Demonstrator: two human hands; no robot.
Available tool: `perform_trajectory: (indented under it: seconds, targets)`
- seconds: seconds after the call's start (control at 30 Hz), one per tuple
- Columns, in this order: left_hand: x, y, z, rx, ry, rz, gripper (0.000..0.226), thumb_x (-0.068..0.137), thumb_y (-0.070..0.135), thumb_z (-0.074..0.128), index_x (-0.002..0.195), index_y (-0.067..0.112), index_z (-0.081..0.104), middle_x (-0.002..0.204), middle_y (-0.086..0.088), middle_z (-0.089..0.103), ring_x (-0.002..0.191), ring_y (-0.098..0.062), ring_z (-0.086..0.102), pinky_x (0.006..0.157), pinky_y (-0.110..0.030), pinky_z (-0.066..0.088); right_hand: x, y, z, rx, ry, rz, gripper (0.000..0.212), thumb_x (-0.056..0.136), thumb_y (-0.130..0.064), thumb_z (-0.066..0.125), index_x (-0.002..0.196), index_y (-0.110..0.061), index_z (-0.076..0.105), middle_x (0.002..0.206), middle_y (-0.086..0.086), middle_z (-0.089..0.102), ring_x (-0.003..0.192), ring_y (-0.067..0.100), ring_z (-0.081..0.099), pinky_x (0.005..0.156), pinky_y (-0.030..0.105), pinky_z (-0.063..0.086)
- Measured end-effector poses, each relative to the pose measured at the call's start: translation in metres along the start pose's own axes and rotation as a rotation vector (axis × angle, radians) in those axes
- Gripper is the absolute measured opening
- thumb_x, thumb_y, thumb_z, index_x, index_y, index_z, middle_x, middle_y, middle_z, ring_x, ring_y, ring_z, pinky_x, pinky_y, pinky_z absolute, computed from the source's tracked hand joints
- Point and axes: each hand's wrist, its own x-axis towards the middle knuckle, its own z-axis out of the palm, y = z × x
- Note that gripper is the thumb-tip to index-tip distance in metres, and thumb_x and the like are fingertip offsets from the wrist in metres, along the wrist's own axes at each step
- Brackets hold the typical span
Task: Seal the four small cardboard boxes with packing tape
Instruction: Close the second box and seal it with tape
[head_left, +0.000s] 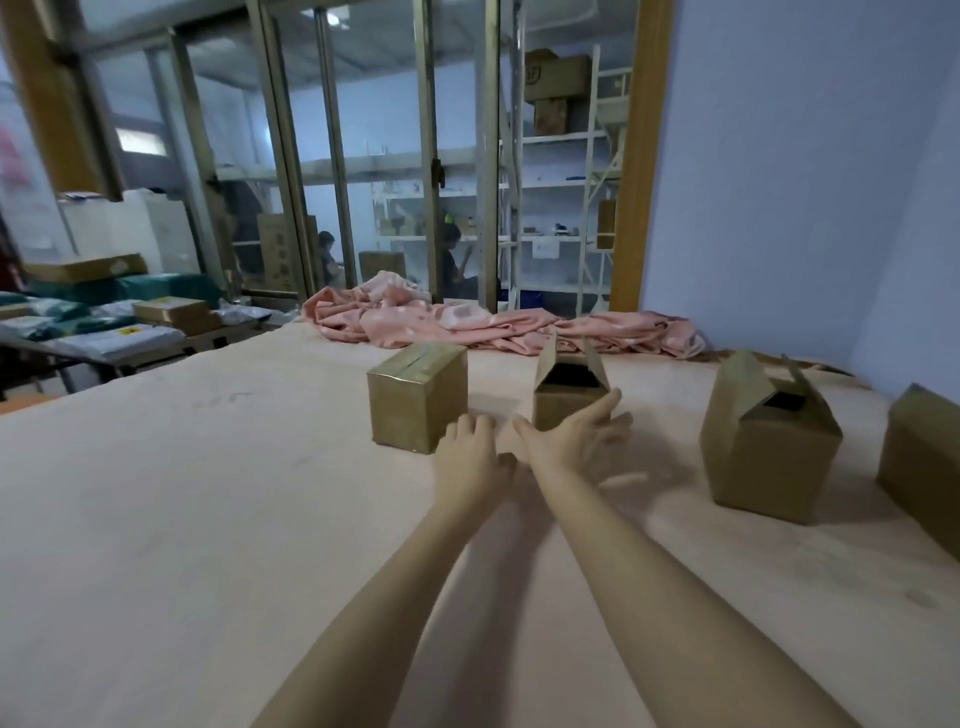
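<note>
Several small cardboard boxes stand on the pale pink table (208, 519). The left box (418, 397) is closed, with shiny tape over its top. The middle box (569, 387) has its flaps standing up and open. A third box (763, 441) to the right also has raised flaps. A fourth box (922, 457) is cut off by the right edge. My left hand (470, 457) hangs just right of the taped box with fingers loosely curled and holds nothing. My right hand (574, 439) stretches, fingers spread, in front of the middle box. No tape roll is in view.
A crumpled pink cloth (467, 322) lies along the table's far edge. To the far left, a low table (104, 332) carries parcels and flat boxes. Glass doors and shelving stand behind, and a blue wall rises at the right.
</note>
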Motion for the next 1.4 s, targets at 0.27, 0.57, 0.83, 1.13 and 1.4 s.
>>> perform_trajectory:
  seconds: [0.27,0.57,0.83,1.13,1.4]
  targets:
    - [-0.003,-0.004,0.014,-0.073,-0.069,-0.060,0.036,0.090,0.024,0.050,0.123,0.010,0.048,0.122,-0.008,0.050,0.113,-0.026,0.045,0.086,-0.032,0.037,0.010,0.011,-0.017,0.088,0.036,-0.084,0.104,0.066,-0.036,0.079,0.140,-0.012,0.010,0.136,0.015,0.024,0.115,0.036,0.038,0.090,0.045,0.042]
    - [-0.021,0.040,-0.038,-0.547,-0.013,-0.268,0.053,0.097,0.041,0.038,0.137,0.006,0.038,0.138,-0.011,0.041,0.127,-0.026,0.040,0.100,-0.037,0.032,-0.007,0.056,-0.130,0.433,-0.172,-0.289,0.109,0.055,-0.048,0.085,0.140,-0.026,0.020,0.137,-0.003,0.036,0.126,0.016,0.039,0.102,0.031,0.036]
    - [-0.084,0.071,-0.108,-1.037,-0.408,-0.149,0.093,0.077,0.064,0.057,0.148,0.020,0.019,0.146,-0.006,0.037,0.130,-0.022,0.040,0.110,-0.040,0.031,-0.081,0.115,-0.289,0.487,-0.394,-0.355,0.094,0.046,-0.047,0.084,0.127,-0.045,0.036,0.123,-0.015,0.048,0.114,0.007,0.052,0.077,0.024,0.053]
    - [-0.216,0.125,-0.141,-1.239,-0.595,0.216,0.077,0.085,0.060,0.053,0.147,0.020,0.029,0.132,0.003,0.057,0.121,-0.016,0.054,0.102,-0.043,0.043,-0.179,0.185,-0.404,0.609,-0.499,-0.348,0.082,0.063,-0.024,0.076,0.136,-0.016,0.040,0.122,-0.003,0.063,0.115,0.017,0.057,0.090,0.032,0.051]
    - [-0.297,0.155,-0.152,-1.464,-0.496,0.187,0.093,0.075,0.065,0.058,0.144,0.007,0.031,0.141,-0.012,0.046,0.129,-0.031,0.043,0.106,-0.055,0.034,-0.222,0.208,-0.414,0.560,-0.404,-0.334,0.066,0.063,-0.002,0.063,0.121,-0.025,0.043,0.115,-0.003,0.056,0.099,-0.006,0.060,0.075,0.013,0.049]
